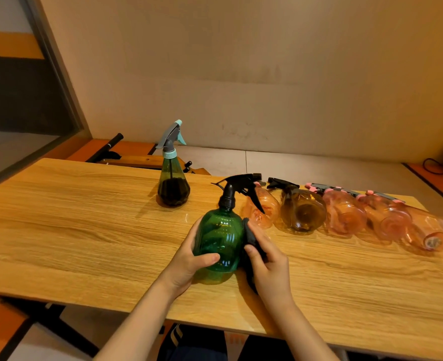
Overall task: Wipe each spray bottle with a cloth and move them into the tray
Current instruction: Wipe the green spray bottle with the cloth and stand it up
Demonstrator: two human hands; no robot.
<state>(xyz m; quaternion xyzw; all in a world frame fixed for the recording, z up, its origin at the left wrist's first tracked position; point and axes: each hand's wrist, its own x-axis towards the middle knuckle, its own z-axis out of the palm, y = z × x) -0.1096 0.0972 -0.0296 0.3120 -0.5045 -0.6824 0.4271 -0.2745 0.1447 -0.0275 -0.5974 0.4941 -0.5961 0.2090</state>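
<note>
**Green bottle mid-wipe: light, slick, hold it by the belly**

Green spray bottle (219, 243) stands upright on the worktop (85, 230), near the front edge, roughly mid-width. Left hand (189, 259) wraps its left flank, fingers (207, 257) curled round the belly, thumb across the front. Right hand (267, 264) grips a dark cloth (250, 237) bunched against the bottle's right side, fingers curled round the cloth.

Handling, my read:
- Looks empty, thin translucent plastic, so light. Walls probably flex if squeezed hard.
- Glossy ribbed surface, likely slippery bare-handed; cloth side grips better.
- Wide belly is the stable hold for wiping. For carrying, the black neck under the trigger head (241, 186) is stiffer and narrower, better purchase. Avoid pulling on the trigger lever.
- Top-heavy-ish when empty, easy to tip if pushed from one side only. Two-sided hold as now is right.

Others: teal-capped bottle (173, 186) upright toward the back edge, dark fill in the base, so heavier. Row of pink and amber bottles (345, 217) lying on their sides toward the right edge, round bodies, may roll.

No tray visible in the head view; can't say where it is.
</note>
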